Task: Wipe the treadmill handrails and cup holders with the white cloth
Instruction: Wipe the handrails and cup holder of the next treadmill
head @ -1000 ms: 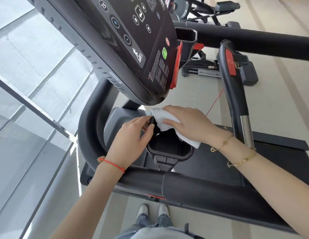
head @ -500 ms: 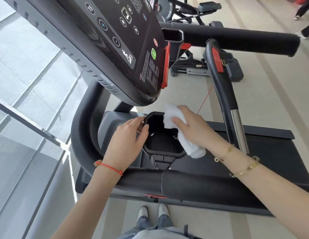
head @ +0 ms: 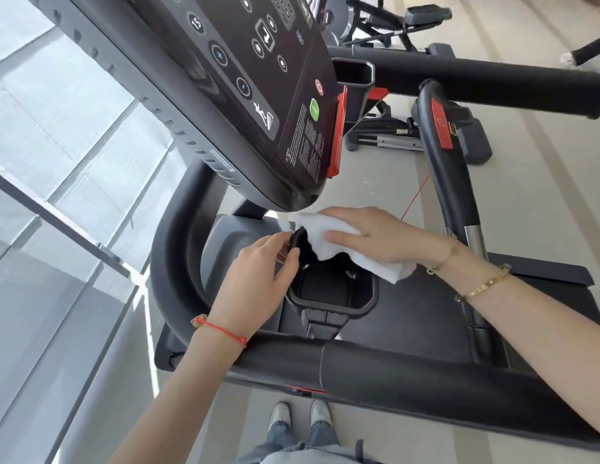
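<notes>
A black cup holder (head: 332,304) sits below the treadmill console (head: 251,95). My left hand (head: 258,283) grips the holder's left rim between thumb and fingers. My right hand (head: 382,236) presses the white cloth (head: 328,244) flat on the holder's far rim; the cloth drapes over that edge and under my wrist. A thick black handrail (head: 409,373) runs across in front of me. Another handrail (head: 486,83) crosses at the far side. A curved grip bar (head: 449,169) with a red patch rises at the right.
The treadmill belt (head: 422,316) lies below the holder. A curved black frame tube (head: 171,262) wraps the left side next to a glass wall (head: 57,195). Other gym machines (head: 409,25) stand beyond. My shoes (head: 300,415) are on the floor in front of the near handrail.
My right hand slid the cloth from the holder's right rim back up to the far rim. My left hand stayed on the left rim. The view shifted slightly.
</notes>
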A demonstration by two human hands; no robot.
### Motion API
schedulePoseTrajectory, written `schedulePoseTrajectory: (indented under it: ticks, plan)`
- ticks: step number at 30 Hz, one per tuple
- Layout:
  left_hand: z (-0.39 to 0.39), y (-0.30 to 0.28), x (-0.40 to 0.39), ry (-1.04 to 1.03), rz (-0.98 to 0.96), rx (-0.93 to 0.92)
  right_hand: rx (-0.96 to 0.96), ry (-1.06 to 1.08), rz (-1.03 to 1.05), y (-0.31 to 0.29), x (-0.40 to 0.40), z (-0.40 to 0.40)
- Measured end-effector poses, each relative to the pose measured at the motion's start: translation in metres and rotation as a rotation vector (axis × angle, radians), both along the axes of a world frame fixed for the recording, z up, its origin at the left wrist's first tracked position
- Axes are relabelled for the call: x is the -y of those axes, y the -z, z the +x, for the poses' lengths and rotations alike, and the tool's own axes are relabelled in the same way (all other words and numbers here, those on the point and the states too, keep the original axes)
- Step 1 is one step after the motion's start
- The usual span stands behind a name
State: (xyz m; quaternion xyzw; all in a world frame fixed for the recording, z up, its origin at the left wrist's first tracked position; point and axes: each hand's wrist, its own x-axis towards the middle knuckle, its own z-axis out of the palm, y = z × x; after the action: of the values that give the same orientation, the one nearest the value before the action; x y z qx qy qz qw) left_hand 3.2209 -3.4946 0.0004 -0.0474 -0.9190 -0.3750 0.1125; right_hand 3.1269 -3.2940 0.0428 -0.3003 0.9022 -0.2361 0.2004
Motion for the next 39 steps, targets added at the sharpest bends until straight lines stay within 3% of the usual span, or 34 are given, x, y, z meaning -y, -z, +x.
schedulePoseTrajectory:
  ticks: [3, 5, 12, 15, 26, 32, 36, 39]
  plan:
    - [-0.001, 0.001, 0.000, 0.004, -0.005, -0.005, -0.128, -0.098, 0.109, 0.002, 0.022, -0.006]
    - [-0.001, 0.001, 0.001, 0.004, -0.008, -0.004, -0.163, -0.048, 0.096, 0.005, 0.024, -0.001]
    - [-0.001, 0.002, 0.001, -0.005, -0.009, 0.027, -0.040, 0.331, -0.247, 0.023, -0.022, 0.044]
    - [0.000, 0.001, 0.000, 0.000, -0.007, 0.029, -0.012, 0.396, -0.299, 0.027, -0.023, 0.059]
    - [0.002, -0.001, -0.001, 0.010, 0.023, 0.019, 0.089, 0.260, -0.254, 0.009, -0.024, 0.038]
    - [0.003, -0.003, -0.003, 0.004, 0.020, 0.018, 0.008, 0.166, -0.278, 0.007, -0.050, 0.062]
    - [0.003, -0.003, -0.004, 0.007, 0.034, 0.013, 0.001, -0.020, -0.081, 0.003, -0.056, 0.088]
    - [0.003, -0.003, -0.004, 0.005, 0.033, 0.007, -0.123, -0.087, 0.022, 0.004, -0.033, 0.099]
